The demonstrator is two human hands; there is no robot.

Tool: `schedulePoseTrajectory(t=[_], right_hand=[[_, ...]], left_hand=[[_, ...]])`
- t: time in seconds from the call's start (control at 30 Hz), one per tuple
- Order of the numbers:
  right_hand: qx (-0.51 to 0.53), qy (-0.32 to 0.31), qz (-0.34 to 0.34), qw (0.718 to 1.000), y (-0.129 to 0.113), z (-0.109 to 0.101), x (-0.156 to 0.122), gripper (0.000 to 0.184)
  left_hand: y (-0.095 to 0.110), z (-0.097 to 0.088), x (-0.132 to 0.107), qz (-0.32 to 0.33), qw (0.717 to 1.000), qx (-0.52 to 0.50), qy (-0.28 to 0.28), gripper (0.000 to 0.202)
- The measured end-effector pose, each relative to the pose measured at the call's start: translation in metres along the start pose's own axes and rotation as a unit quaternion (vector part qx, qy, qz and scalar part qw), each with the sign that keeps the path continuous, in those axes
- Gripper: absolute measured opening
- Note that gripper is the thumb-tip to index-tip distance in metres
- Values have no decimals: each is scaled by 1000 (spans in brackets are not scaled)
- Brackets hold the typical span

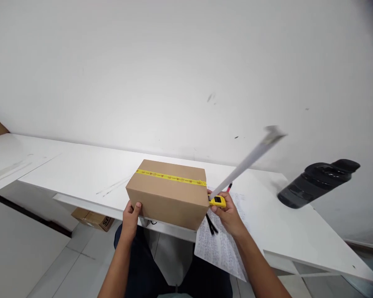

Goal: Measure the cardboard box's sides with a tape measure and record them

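While the left hand (130, 219) grips the lower left corner of a brown box (169, 207), thumb on its front face, the right hand (227, 214) holds a yellow tape measure (218, 201) at the box's right end. The step in hand seems to be handling the drawn-out blade (245, 167) beside the box; the next move probably calls for a steady box and good control of that blade, whose tip is blurred. The blade slants up and rightward, away from the box. At the front edge of the counter (90, 165), the box has its long axis running left to right; whether its base rests flat, I cannot tell.
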State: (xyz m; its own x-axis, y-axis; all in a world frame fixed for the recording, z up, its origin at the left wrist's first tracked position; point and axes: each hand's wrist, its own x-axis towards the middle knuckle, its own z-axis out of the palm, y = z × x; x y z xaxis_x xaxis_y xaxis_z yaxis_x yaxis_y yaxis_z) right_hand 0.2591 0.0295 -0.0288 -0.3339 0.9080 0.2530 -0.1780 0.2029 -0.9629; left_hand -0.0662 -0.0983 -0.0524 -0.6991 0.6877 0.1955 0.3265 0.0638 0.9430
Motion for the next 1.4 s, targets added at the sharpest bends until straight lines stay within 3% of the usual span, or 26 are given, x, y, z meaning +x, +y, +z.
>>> schedulePoseTrajectory(t=[0.13,0.27,0.33,0.4,0.5,0.6,0.7,0.83,0.87,0.9,0.97,1.07,1.17,1.27,1.4], right_hand=[[-6,-11,12,1000,-10,23,-13,58],[18,-31,56,998,-25,41,-21,54],[19,-46,72,996,-26,47,-25,51],[6,-57,77,995,-25,52,-29,48],[-30,-77,86,993,-21,56,-35,45],[-64,-114,76,989,-22,52,-37,39],[-117,-101,-7,988,-30,32,-28,35],[-229,-51,-94,967,-53,-15,8,36],[-251,-55,-99,961,-59,-26,20,35],[-268,-69,-103,955,-66,-36,33,35],[-294,-102,-102,945,-78,-47,59,37],[-331,-162,-87,926,-92,-47,94,36],[-366,-221,-81,900,-98,-35,120,33],[-385,-259,-63,884,-99,-23,136,32],[-397,-280,-25,874,-93,-19,148,37]], left_hand=[[33,-20,23,-24,998,56,23,83],[99,-53,85,-30,988,152,-6,68],[131,-59,116,-21,955,291,-61,68],[152,-54,139,-19,943,312,-117,63],[160,-34,155,-13,953,266,-142,54],[158,-14,156,18,976,189,-107,54],[162,-6,155,69,993,93,-29,61],[157,-25,130,113,988,-39,103,79],[149,-32,115,122,982,-71,128,81],[137,-39,97,152,963,-166,150,78],[107,-47,53,218,928,-258,155,68],[64,-37,-8,275,942,-162,107,65],[40,-14,-41,285,952,-85,70,94],[34,6,-53,246,968,-38,38,113],[37,20,-66,161,986,-26,25,113]])
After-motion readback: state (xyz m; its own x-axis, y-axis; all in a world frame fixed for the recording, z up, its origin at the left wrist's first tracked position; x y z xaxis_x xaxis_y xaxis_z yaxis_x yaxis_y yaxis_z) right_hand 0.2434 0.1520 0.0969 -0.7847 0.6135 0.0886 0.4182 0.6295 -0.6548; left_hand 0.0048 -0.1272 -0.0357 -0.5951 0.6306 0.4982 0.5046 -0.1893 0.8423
